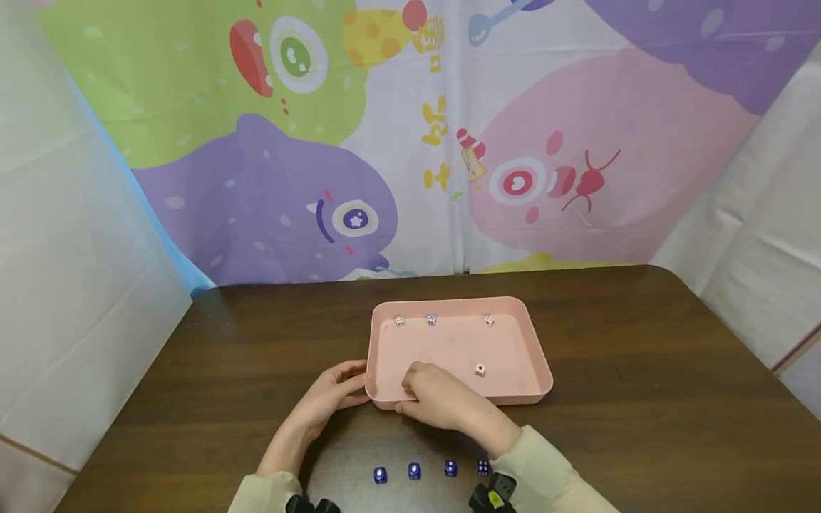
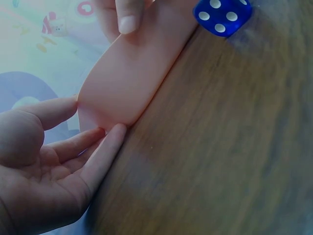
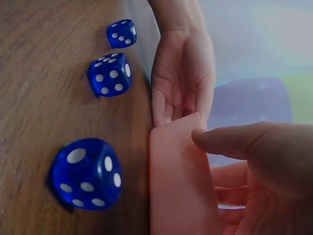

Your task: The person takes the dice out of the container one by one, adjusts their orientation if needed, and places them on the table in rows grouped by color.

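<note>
Lying nearest, blue dice: four are set in a row on the wooden table, nearer than any finger and apart from them; the rightmost is found just beside the right sleeve.
Left hand: fingers are held straight and apart, with tips laid against the near-left corner of the pink tray; the rim is touched by the thumb.
Right hand: the near wall is straddled, the thumb being placed on the rim and the curled fingers inside; whether anything is pinched cannot be told, the fingertips being partly hidden.
Pink tray: its corner is placed directly at the left fingertips, and its floor is spread beyond the right fingers.
White dice: one is seen to the right of the right fingers, three along the far wall beyond them.
Backdrop: cartoon-printed cloth is hung past the table's far edge, well beyond the fingers.
</note>
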`<action>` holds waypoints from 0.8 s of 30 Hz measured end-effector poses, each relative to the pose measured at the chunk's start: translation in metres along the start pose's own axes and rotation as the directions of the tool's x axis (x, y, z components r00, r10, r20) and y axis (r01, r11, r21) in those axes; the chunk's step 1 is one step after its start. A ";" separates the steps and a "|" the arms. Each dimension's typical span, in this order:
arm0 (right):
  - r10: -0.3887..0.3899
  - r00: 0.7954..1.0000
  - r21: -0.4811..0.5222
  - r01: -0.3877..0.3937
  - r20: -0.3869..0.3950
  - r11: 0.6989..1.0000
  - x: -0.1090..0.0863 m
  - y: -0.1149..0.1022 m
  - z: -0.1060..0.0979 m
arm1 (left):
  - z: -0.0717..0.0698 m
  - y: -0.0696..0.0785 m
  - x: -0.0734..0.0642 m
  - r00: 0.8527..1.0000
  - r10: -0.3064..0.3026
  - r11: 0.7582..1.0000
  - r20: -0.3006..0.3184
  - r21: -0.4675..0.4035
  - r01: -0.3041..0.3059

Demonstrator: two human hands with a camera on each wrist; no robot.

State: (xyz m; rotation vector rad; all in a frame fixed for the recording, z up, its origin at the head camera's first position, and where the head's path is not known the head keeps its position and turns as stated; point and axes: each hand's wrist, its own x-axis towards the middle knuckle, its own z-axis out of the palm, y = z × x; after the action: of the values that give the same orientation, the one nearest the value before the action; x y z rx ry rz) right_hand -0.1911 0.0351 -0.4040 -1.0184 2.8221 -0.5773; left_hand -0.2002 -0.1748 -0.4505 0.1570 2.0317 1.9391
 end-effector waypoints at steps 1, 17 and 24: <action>0.003 1.000 0.002 -0.003 -0.007 1.000 -0.001 -0.001 -0.001 | 0.000 0.000 0.000 1.000 -0.001 1.000 0.000 0.000 0.001; -0.079 0.975 0.036 0.089 -0.209 0.995 -0.015 -0.017 -0.011 | -0.001 0.000 0.000 1.000 0.000 1.000 -0.011 0.004 0.000; -0.137 0.967 0.077 0.156 -0.216 0.985 -0.028 -0.027 -0.012 | 0.000 0.001 -0.001 1.000 0.002 1.000 0.000 0.007 -0.002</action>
State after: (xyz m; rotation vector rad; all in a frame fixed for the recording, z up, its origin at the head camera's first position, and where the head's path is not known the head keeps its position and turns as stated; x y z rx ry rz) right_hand -0.1559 0.0373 -0.3843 -1.2234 2.8784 -0.8732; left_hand -0.1995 -0.1754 -0.4494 0.1600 2.0390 1.9334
